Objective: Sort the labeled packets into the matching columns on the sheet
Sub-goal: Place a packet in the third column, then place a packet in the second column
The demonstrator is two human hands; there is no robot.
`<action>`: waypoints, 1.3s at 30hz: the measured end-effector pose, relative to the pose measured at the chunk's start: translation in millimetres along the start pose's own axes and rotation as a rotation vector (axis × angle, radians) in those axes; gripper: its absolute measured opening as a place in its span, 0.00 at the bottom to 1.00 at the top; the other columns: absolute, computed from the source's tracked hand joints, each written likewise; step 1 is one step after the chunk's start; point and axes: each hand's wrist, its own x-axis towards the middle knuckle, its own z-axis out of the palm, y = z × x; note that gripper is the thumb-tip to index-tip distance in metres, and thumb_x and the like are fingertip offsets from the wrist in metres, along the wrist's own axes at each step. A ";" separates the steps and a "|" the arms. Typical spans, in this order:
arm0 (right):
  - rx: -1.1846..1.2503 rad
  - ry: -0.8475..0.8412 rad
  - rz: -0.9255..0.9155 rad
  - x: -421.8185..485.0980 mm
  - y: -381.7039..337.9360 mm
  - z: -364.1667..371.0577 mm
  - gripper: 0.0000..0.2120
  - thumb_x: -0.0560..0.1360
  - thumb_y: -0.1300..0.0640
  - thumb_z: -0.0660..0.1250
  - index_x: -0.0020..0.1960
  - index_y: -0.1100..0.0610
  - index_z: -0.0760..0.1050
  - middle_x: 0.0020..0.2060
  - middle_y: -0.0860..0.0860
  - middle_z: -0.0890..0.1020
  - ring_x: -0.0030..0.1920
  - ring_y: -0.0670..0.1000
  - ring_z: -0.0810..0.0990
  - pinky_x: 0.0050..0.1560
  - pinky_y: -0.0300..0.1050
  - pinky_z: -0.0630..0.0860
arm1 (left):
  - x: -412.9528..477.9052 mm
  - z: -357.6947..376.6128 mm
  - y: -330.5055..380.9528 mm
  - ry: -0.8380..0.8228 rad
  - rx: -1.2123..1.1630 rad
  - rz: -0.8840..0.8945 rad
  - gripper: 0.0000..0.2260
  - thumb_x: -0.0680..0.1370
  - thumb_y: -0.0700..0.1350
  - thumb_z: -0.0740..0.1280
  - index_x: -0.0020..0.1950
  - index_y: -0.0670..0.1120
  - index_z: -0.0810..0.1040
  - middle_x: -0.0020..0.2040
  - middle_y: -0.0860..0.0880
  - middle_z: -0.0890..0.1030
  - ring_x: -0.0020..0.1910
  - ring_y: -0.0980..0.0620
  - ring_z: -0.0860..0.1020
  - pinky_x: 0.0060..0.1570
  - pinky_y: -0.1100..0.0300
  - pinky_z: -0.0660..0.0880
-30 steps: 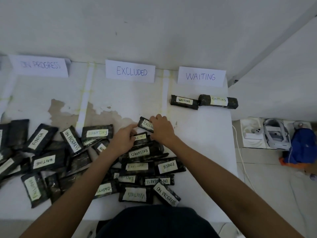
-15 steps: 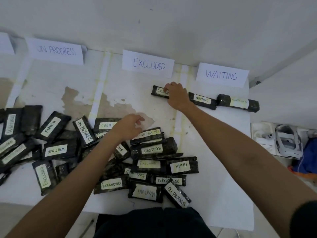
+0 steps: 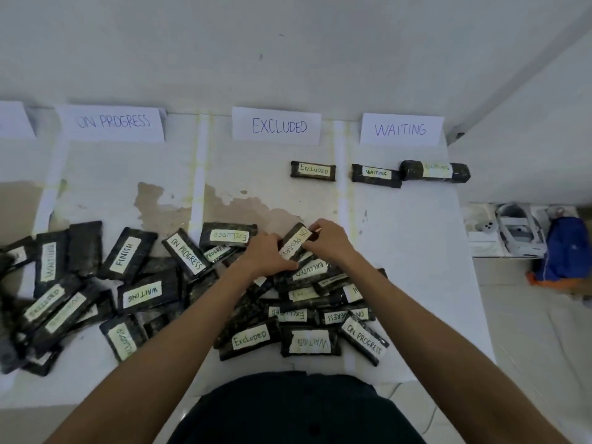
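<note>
Both hands meet on a dark packet labeled ON PROGRESS, tilted at the top of the pile. My left hand grips its lower end and my right hand pinches its upper end. Several dark labeled packets lie heaped across the near part of the white sheet. One EXCLUDED packet lies alone under the EXCLUDED sign. Two WAITING packets lie under the WAITING sign. The ON PROGRESS sign heads a column with nothing near the sign.
Tape strips divide the columns. A stained brown patch shows in the sheet's middle. To the right, on the floor, stand a white box with a headset and a blue bag. The wall rises just behind the signs.
My right hand left the EXCLUDED packet under its sign and came back to the pile. Both hands have taken hold of an ON PROGRESS packet.
</note>
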 end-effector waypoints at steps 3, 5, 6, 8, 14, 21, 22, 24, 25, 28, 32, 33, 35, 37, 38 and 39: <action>0.182 0.087 0.033 -16.2 -3.6 5.7 0.13 0.68 0.56 0.73 0.49 0.50 0.72 0.50 0.48 0.78 0.51 0.52 0.78 0.52 0.53 0.78 | -9.3 -5.4 -0.5 0.073 -0.214 0.006 0.13 0.72 0.50 0.71 0.51 0.45 0.75 0.43 0.50 0.77 0.40 0.52 0.76 0.35 0.59 0.73; 0.264 0.095 -0.009 -28.4 -11.6 4.2 0.16 0.69 0.57 0.73 0.55 0.53 0.74 0.54 0.51 0.78 0.52 0.51 0.78 0.45 0.46 0.78 | -17.6 -10.5 -2.0 0.094 -0.338 0.002 0.10 0.74 0.47 0.69 0.50 0.44 0.74 0.42 0.50 0.76 0.39 0.54 0.75 0.35 0.61 0.70; 0.286 0.108 -0.038 -35.7 -17.7 2.7 0.18 0.70 0.57 0.72 0.59 0.55 0.73 0.55 0.52 0.77 0.52 0.51 0.77 0.41 0.41 0.76 | -21.4 -13.1 -3.7 0.104 -0.403 0.000 0.10 0.74 0.47 0.69 0.52 0.44 0.74 0.44 0.49 0.77 0.41 0.53 0.76 0.38 0.59 0.72; 0.316 0.135 -0.075 -53.1 -31.5 1.4 0.23 0.70 0.55 0.72 0.64 0.55 0.71 0.54 0.51 0.75 0.51 0.49 0.75 0.38 0.35 0.70 | -31.9 -19.7 -5.9 0.160 -0.567 -0.029 0.12 0.74 0.46 0.70 0.54 0.44 0.74 0.48 0.47 0.79 0.46 0.50 0.79 0.45 0.55 0.77; 0.283 0.035 -0.208 -85.2 -64.8 16.4 0.28 0.66 0.46 0.76 0.62 0.52 0.74 0.49 0.48 0.79 0.45 0.45 0.78 0.36 0.31 0.70 | -59.7 -31.8 -13.3 0.281 -0.890 -0.108 0.13 0.75 0.41 0.69 0.56 0.44 0.69 0.49 0.47 0.77 0.43 0.52 0.78 0.31 0.63 0.77; 0.085 0.062 -0.412 -70.1 -112.5 30.3 0.27 0.65 0.53 0.75 0.62 0.55 0.74 0.53 0.53 0.81 0.51 0.52 0.80 0.50 0.49 0.79 | -77.8 -54.8 -44.0 0.357 -0.936 -0.108 0.16 0.76 0.42 0.68 0.62 0.44 0.70 0.55 0.45 0.79 0.52 0.47 0.80 0.46 0.53 0.81; 0.027 0.077 -0.443 -60.0 -120.1 32.4 0.27 0.66 0.53 0.74 0.63 0.56 0.73 0.54 0.54 0.80 0.52 0.53 0.79 0.51 0.49 0.78 | -79.7 -61.1 -51.5 0.383 -0.912 -0.101 0.14 0.76 0.42 0.67 0.60 0.44 0.70 0.54 0.45 0.79 0.50 0.49 0.80 0.44 0.55 0.80; -0.071 0.097 -0.482 -40.7 -138.6 35.1 0.28 0.66 0.54 0.73 0.64 0.57 0.71 0.56 0.55 0.78 0.54 0.54 0.77 0.53 0.47 0.75 | -84.5 -75.3 -70.0 0.437 -0.832 -0.110 0.15 0.75 0.44 0.67 0.59 0.46 0.68 0.49 0.47 0.79 0.46 0.51 0.79 0.44 0.56 0.78; -0.103 0.098 -0.494 -31.3 -149.0 36.8 0.28 0.66 0.55 0.73 0.65 0.57 0.70 0.56 0.56 0.77 0.55 0.55 0.76 0.53 0.47 0.74 | -86.2 -82.4 -81.4 0.460 -0.785 -0.120 0.16 0.75 0.44 0.66 0.61 0.47 0.68 0.48 0.47 0.78 0.46 0.51 0.78 0.45 0.55 0.77; -0.175 0.085 -0.530 -1.3 -181.2 42.7 0.27 0.67 0.59 0.72 0.65 0.58 0.70 0.56 0.56 0.76 0.55 0.56 0.76 0.53 0.47 0.73 | -83.7 -105.4 -121.3 0.515 -0.661 -0.142 0.18 0.75 0.44 0.66 0.64 0.47 0.69 0.51 0.47 0.78 0.47 0.50 0.77 0.42 0.57 0.73; -0.259 0.074 -0.553 39.7 -219.6 56.1 0.25 0.68 0.61 0.71 0.64 0.59 0.70 0.56 0.57 0.76 0.55 0.56 0.75 0.52 0.47 0.72 | -70.8 -135.7 -169.6 0.514 -0.513 -0.147 0.18 0.76 0.44 0.65 0.65 0.46 0.68 0.55 0.46 0.77 0.51 0.48 0.77 0.46 0.56 0.73; -0.273 0.075 -0.549 49.5 -227.6 60.1 0.25 0.69 0.61 0.71 0.64 0.59 0.70 0.56 0.57 0.76 0.55 0.56 0.75 0.52 0.46 0.72 | -65.9 -142.5 -180.2 0.505 -0.471 -0.144 0.19 0.76 0.44 0.66 0.66 0.46 0.68 0.57 0.46 0.77 0.52 0.49 0.76 0.46 0.57 0.72; -0.300 0.079 -0.539 67.7 -240.0 68.1 0.24 0.69 0.62 0.70 0.64 0.59 0.70 0.56 0.57 0.76 0.56 0.56 0.75 0.53 0.47 0.72 | -55.0 -154.5 -198.3 0.490 -0.371 -0.130 0.20 0.76 0.43 0.66 0.66 0.45 0.68 0.60 0.44 0.75 0.56 0.48 0.75 0.50 0.57 0.70; -0.321 0.082 -0.532 84.6 -249.7 77.1 0.24 0.69 0.63 0.69 0.64 0.59 0.70 0.57 0.57 0.76 0.56 0.56 0.75 0.53 0.48 0.73 | -41.6 -165.0 -215.0 0.473 -0.252 -0.102 0.21 0.75 0.42 0.66 0.68 0.44 0.67 0.64 0.43 0.73 0.62 0.45 0.72 0.58 0.54 0.69; -0.332 0.081 -0.528 92.8 -253.3 82.2 0.24 0.69 0.63 0.69 0.64 0.59 0.70 0.57 0.57 0.75 0.57 0.56 0.74 0.54 0.48 0.72 | -34.3 -169.3 -223.4 0.461 -0.202 -0.090 0.22 0.75 0.42 0.65 0.69 0.44 0.67 0.66 0.42 0.72 0.65 0.44 0.70 0.61 0.53 0.68; -0.339 0.078 -0.521 101.1 -256.2 87.0 0.24 0.70 0.63 0.69 0.65 0.58 0.69 0.58 0.56 0.75 0.57 0.56 0.74 0.54 0.48 0.72 | -27.1 -173.7 -231.1 0.443 -0.168 -0.080 0.22 0.76 0.42 0.65 0.69 0.45 0.66 0.67 0.42 0.71 0.66 0.44 0.69 0.63 0.52 0.66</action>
